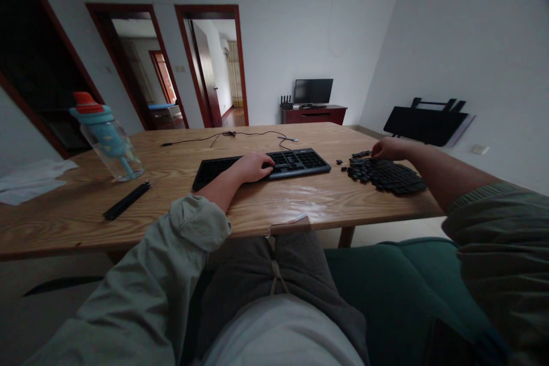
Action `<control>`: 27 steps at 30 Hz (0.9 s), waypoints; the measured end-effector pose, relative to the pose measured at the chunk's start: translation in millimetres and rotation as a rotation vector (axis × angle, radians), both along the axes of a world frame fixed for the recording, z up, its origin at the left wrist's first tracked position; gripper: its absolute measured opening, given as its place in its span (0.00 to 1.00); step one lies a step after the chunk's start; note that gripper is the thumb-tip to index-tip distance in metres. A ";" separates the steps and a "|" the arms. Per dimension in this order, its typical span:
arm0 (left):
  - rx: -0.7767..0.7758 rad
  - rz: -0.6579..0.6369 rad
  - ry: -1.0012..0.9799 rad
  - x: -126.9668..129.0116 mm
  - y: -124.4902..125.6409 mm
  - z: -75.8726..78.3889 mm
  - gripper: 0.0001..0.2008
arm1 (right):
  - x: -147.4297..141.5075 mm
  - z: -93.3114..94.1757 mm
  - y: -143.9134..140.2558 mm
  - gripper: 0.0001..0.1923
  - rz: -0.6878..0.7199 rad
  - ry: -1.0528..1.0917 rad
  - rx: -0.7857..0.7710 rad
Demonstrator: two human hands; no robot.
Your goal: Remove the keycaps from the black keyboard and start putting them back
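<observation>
A black keyboard [295, 171] lies across the middle of the wooden table, its cable trailing out behind. My left hand [253, 167] rests over its middle, fingers curled down onto it with thumb and index finger close together; whatever is under the fingertips is hidden. To the right of the keyboard spreads a heap of loose black keycaps [397, 176]. My right hand [388, 148] is at the far left side of this heap, fingers pinched and pointing down among the caps. What sits between those fingertips is too small to make out. A stray keycap [339, 162] lies between keyboard and heap.
A clear bottle with a red lid [112, 140] stands at the left of the wooden table [171, 206]. Near it lie a black pen-like tool [127, 201] and white tissue [32, 179]. The cable [249, 134] runs along the back. Brown tape [291, 225] covers the front edge.
</observation>
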State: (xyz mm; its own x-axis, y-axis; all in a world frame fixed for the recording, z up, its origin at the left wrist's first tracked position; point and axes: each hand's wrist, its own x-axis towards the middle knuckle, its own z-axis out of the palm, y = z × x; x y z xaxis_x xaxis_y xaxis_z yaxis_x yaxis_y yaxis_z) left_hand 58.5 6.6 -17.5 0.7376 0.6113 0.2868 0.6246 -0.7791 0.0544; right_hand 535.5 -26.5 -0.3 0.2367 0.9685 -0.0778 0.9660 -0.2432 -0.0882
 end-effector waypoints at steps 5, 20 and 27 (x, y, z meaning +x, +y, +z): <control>0.001 -0.007 0.000 -0.2 0.3 0.2 0.16 | 0.6 4.1 -0.5 0.10 0.000 -0.013 0.013; 0.068 0.018 -0.094 -0.7 -4.8 8.1 0.14 | -45.6 8.9 12.5 0.12 0.191 0.060 -0.011; 0.061 0.006 -0.078 0.9 -7.9 9.8 0.15 | -45.9 4.8 12.7 0.10 0.210 0.048 -0.006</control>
State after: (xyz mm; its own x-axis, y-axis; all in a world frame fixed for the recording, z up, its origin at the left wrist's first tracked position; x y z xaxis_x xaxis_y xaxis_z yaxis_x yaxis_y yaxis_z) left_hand 59.4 -1.3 -7.7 0.7079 0.5951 0.3804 0.6248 -0.7788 0.0555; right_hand 489.5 -13.8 4.5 0.0260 0.9956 -0.0904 0.9902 -0.0380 -0.1346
